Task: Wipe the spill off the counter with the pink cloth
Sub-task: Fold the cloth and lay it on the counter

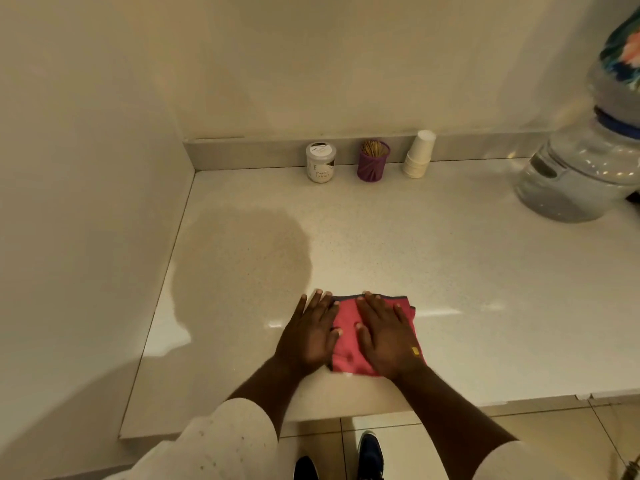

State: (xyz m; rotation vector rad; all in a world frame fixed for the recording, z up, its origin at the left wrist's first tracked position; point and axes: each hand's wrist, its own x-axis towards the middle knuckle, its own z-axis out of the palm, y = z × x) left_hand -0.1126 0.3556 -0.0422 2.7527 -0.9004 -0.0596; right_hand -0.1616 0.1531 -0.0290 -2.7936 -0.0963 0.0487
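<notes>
A folded pink cloth point(346, 329) with a dark edge lies flat on the pale speckled counter point(450, 271), near its front edge. My right hand point(388, 337) lies palm down on the cloth's right half, fingers spread and straight. My left hand point(311, 336) rests flat at the cloth's left edge, mostly on the counter, with its thumb over the fabric. Neither hand curls around the cloth. A small wet glint point(347, 375) shows by the cloth's front edge; I make out no other spill. The dark patch to the left is a shadow.
Against the back ledge stand a white jar point(321, 162), a purple toothpick holder point(372, 161) and a stack of paper cups point(419, 154). A large water bottle point(581, 174) lies at the right. A wall point(86, 237) closes the left side. Tiled floor and my shoes point(370, 455) show below.
</notes>
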